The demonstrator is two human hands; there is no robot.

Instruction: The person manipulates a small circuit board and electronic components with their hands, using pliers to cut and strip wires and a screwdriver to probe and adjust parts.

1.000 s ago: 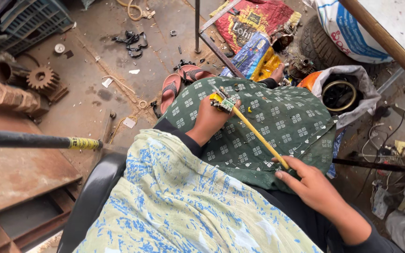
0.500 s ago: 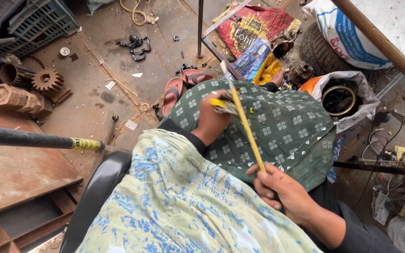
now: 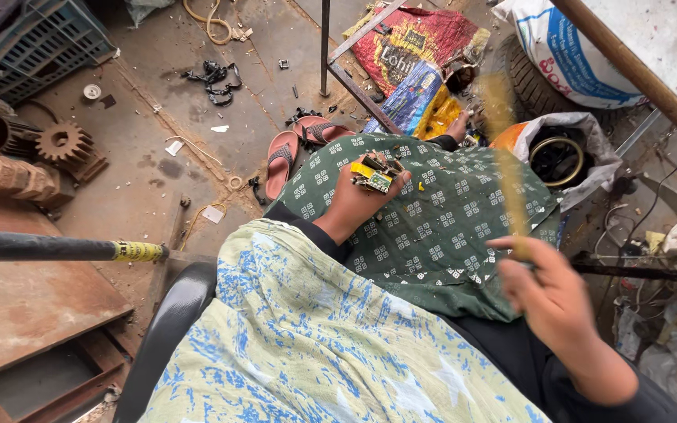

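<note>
My left hand [image 3: 354,205] rests on my green patterned lap [image 3: 440,211] and grips a small green and yellow circuit board piece [image 3: 376,174]. My right hand [image 3: 554,298] is raised at the lower right and holds a long thin yellow tool [image 3: 503,149], which points up and away and is blurred by motion. The tool's tip is off the board piece now, well to its right. A blue and pale yellow cloth [image 3: 315,345] covers my near side.
Pink sandals [image 3: 295,149] lie on the dirty floor past my knees. Rusty gears [image 3: 64,145] and a blue crate [image 3: 33,39] sit at the left. A black bar with a yellow band [image 3: 64,249] juts in. Sacks [image 3: 558,47], a tyre and a metal frame [image 3: 338,63] crowd the right.
My right hand has swung the yellow tool up and to the right, lifting its tip away from the board piece. My left hand has kept the piece on my lap.
</note>
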